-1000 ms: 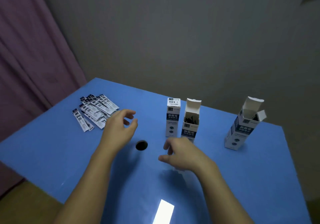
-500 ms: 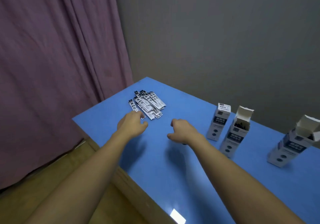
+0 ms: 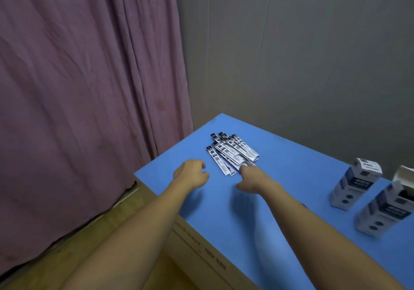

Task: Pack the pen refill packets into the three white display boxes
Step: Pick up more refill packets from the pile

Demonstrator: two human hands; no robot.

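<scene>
Reaching further than a moment ago, the right hand [image 3: 253,178] now touches the near end of the pen refill packets [image 3: 233,152], its hold not discernible; the left hand [image 3: 190,175] hovers loosely curled, empty, just left. A pickup looks imminent. Packets lie fanned, white-and-black, on the blue table [image 3: 280,200], display boxes [image 3: 356,184] far right.

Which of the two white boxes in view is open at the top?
The nearer display box: its top flap stands up over a dark opening. The farther display box is shut, its labelled lid lying flat.
</scene>
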